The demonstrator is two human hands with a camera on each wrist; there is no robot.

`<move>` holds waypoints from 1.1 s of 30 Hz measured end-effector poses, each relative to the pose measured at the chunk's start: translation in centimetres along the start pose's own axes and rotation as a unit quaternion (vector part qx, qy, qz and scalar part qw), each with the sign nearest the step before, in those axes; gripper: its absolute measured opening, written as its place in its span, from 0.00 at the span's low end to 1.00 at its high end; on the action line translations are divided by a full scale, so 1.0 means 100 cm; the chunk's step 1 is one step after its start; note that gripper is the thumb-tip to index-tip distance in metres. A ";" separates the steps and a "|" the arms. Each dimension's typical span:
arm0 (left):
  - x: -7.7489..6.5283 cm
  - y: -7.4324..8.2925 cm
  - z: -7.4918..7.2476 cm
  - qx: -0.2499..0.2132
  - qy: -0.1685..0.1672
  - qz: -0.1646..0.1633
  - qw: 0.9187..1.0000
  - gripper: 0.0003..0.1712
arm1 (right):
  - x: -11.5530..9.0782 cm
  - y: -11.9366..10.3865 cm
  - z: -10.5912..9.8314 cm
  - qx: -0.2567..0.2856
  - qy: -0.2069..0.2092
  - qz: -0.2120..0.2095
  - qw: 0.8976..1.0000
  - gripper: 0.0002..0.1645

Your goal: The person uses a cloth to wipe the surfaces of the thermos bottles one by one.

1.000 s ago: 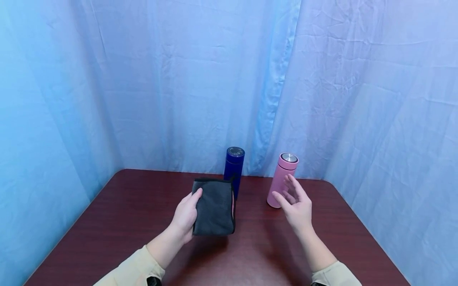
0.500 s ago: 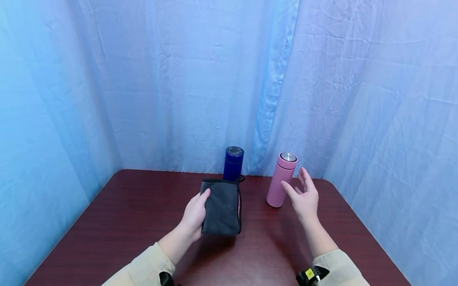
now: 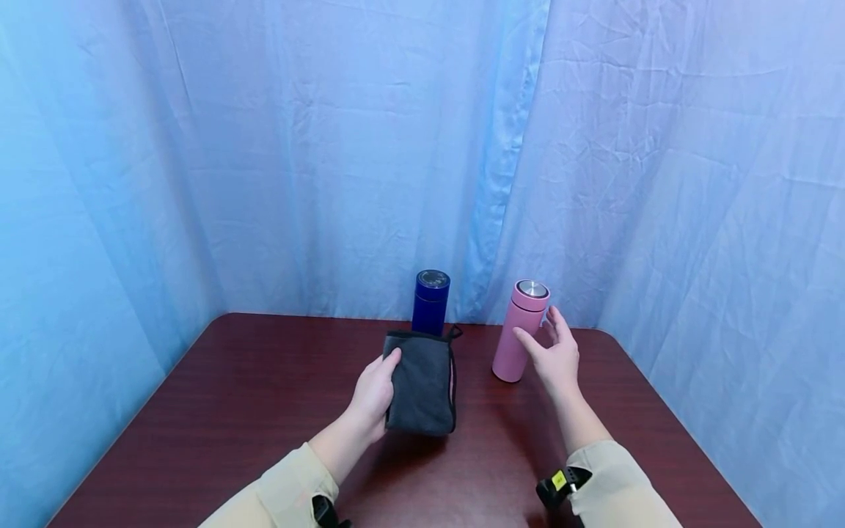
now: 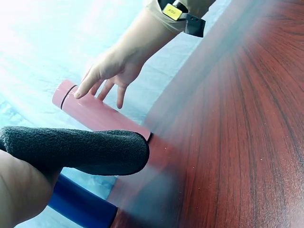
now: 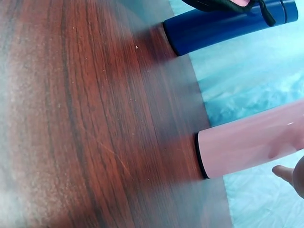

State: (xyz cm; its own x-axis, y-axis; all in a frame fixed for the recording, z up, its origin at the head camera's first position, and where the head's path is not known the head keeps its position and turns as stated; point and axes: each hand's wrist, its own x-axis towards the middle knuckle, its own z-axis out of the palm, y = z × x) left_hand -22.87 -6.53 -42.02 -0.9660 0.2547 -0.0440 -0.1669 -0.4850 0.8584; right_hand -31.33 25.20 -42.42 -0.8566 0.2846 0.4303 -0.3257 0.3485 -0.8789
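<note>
My left hand (image 3: 373, 396) grips a folded dark grey cloth (image 3: 420, 385), thumb on its front face. The cloth has black edging, a small loop at its top right corner and a sliver of pink at its right side. A pink thermos (image 3: 509, 353) with a silver-topped lid stands upright to the right. Around its right side is my right hand (image 3: 557, 364), fingers spread and thumb in front of the bottle. In the right wrist view one fingertip shows just off the pink thermos (image 5: 247, 142).
Behind the cloth stands a dark blue thermos (image 3: 430, 304), its lower part hidden in the head view. Both bottles are near the back edge of the dark red wood table (image 3: 277, 381). Light blue curtains (image 3: 356, 161) hang around the back and sides.
My left hand has carried the cloth to the right, covering more of the blue thermos. My right hand drew away to the right, then came back left toward the pink thermos.
</note>
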 end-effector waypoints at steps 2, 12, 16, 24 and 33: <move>0.002 -0.002 0.000 0.001 0.003 0.000 1.000 0.31 | 0.001 0.003 0.002 -0.002 -0.001 0.005 1.000 0.56; 0.008 -0.008 0.004 0.002 0.010 -0.001 1.000 0.32 | 0.007 0.009 0.011 -0.025 0.001 0.028 0.999 0.54; 0.010 -0.010 0.006 0.000 0.010 -0.005 1.000 0.31 | 0.008 0.010 0.013 -0.038 0.006 0.037 0.999 0.51; 0.009 -0.011 0.008 0.008 0.006 -0.001 1.000 0.33 | 0.010 0.011 0.015 -0.049 -0.002 0.047 0.998 0.47; 0.006 -0.002 0.015 0.007 0.007 -0.014 1.000 0.34 | 0.010 0.006 0.010 -0.060 0.010 0.043 0.997 0.41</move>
State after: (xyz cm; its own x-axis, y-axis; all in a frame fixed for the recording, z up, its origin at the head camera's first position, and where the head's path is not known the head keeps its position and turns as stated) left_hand -23.15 -5.05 -41.45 -0.9639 0.2556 -0.0748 -0.1906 -0.4656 0.8642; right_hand -32.77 24.78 -42.78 -0.8706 0.3360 0.3593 -0.1994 0.4265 -0.8822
